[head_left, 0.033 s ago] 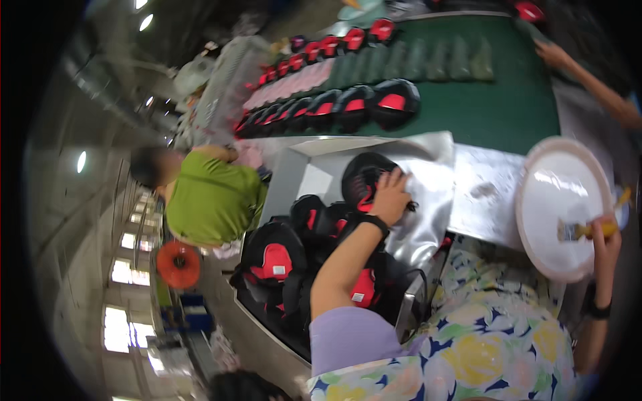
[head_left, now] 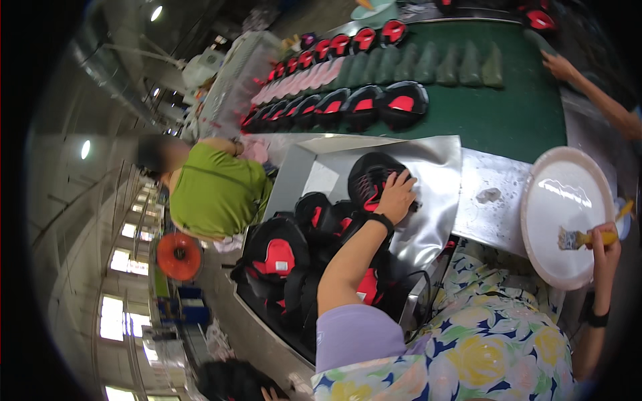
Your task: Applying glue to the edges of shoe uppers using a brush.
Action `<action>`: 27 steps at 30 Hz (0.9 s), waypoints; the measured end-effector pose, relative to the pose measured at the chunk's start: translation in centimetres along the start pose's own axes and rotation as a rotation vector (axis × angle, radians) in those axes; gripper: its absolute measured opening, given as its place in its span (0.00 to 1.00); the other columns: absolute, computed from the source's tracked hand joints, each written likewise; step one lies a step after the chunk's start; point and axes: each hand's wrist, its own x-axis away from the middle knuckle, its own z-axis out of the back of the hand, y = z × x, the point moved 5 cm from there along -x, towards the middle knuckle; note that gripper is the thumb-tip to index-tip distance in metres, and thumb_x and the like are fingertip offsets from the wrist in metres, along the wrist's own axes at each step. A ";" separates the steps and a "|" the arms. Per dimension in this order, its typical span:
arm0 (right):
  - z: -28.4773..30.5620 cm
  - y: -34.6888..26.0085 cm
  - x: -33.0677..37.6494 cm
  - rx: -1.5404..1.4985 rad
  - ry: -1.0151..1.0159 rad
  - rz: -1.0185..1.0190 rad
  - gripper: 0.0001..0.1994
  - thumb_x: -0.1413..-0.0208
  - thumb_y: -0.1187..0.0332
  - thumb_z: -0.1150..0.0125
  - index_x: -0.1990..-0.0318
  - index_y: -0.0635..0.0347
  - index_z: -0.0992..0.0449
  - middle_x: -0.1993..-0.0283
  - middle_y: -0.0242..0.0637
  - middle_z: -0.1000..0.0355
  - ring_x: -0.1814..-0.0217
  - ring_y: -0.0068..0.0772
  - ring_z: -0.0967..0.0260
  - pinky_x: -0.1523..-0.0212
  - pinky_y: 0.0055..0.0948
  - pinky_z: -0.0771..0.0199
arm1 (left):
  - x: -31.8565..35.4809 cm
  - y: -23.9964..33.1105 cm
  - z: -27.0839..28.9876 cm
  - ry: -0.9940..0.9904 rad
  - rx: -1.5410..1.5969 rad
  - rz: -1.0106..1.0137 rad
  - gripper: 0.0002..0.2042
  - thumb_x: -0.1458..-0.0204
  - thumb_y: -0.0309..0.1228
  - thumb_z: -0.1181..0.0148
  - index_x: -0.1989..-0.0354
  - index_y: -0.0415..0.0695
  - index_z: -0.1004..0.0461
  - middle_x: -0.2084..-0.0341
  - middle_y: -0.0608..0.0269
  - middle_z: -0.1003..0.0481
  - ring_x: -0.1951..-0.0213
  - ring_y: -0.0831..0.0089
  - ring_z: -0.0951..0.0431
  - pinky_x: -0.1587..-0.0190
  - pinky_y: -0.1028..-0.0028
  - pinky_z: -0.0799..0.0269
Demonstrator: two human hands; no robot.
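Observation:
My left hand [head_left: 397, 195] is closed on a black shoe upper [head_left: 372, 175] with red lacing, at the far end of a grey box [head_left: 291, 164]. More black shoe uppers with red linings [head_left: 279, 256] lie piled in the box, nearer to me and to the left. On the right, my right hand [head_left: 607, 242] grips a paintbrush [head_left: 583, 239] by its yellow handle. The brush's bristles are over a wide, pale basin [head_left: 535, 200] that holds white liquid. Part of the left hand's grip is hidden behind its own fingers.
Beyond the box, a green conveyor belt [head_left: 495, 120] carries rows of black-and-red uppers, pink pieces and dark green pieces [head_left: 470, 67]. A metal sheet [head_left: 495, 177] lies between box and basin. One person in green [head_left: 221, 190] sits left; another person's arm [head_left: 595, 97] reaches in at right.
The whole view has shifted a little, so most things sit slightly farther right, and it is sharper. Both hands keep their holds on the shoe upper and the paintbrush.

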 end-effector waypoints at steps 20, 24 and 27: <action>-3.8 -5.8 -2.1 0.057 -0.065 0.002 0.06 0.43 0.72 0.38 0.68 0.62 0.28 0.71 0.28 0.33 0.70 0.18 0.35 0.68 0.20 0.35 | 2.5 -8.3 -2.4 -0.239 0.210 0.420 0.19 0.50 0.25 0.44 0.47 0.46 0.28 0.50 0.53 0.27 0.48 0.51 0.26 0.48 0.60 0.27; -6.5 -6.6 -3.9 0.047 -0.137 0.167 0.10 0.44 0.68 0.34 0.68 0.65 0.28 0.73 0.32 0.29 0.72 0.22 0.34 0.70 0.24 0.35 | 6.8 -17.2 0.7 0.265 1.766 1.018 0.19 0.40 0.30 0.44 0.41 0.37 0.31 0.46 0.55 0.27 0.44 0.63 0.27 0.41 0.65 0.32; -9.1 -8.2 -3.7 0.111 -0.346 0.200 0.10 0.46 0.67 0.33 0.65 0.63 0.27 0.69 0.41 0.26 0.70 0.35 0.27 0.67 0.30 0.29 | 5.2 -18.1 4.1 0.212 1.534 0.806 0.21 0.41 0.29 0.42 0.40 0.37 0.33 0.44 0.54 0.28 0.43 0.64 0.28 0.40 0.65 0.33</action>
